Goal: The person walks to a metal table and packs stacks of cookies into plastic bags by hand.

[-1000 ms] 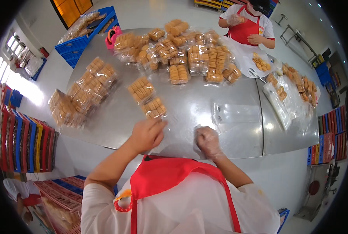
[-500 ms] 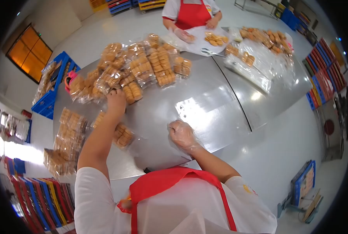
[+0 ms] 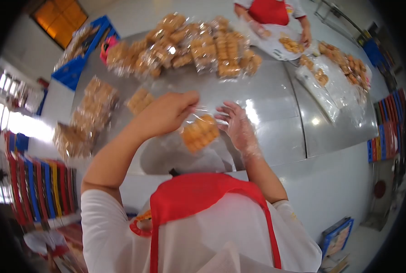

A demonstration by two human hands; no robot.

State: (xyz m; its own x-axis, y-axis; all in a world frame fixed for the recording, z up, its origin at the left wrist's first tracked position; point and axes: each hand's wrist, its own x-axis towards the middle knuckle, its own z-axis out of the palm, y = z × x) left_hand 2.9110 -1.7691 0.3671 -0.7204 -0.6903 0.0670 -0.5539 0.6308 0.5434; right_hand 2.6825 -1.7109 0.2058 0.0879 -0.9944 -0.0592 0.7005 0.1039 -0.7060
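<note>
My left hand, bare, pinches the top of a clear plastic bag of round biscuits, which hangs tilted above the metal table. To its right, my right hand wears a clear plastic glove. Its fingers are apart, close to the bag's upper edge, and nothing is held in them. Behind my left forearm another biscuit pack lies partly hidden on the table. A large heap of bagged biscuits covers the far side.
Stacked biscuit packs stand at the table's left edge. Across the table a co-worker in a red apron handles loose biscuits on a white sheet. Plastic bags lie at right. A blue crate stands beyond the far left edge.
My left hand has come back from the heap toward me, bringing a biscuit bag. My right hand has risen from the table and opened beside it. The view has shifted.
</note>
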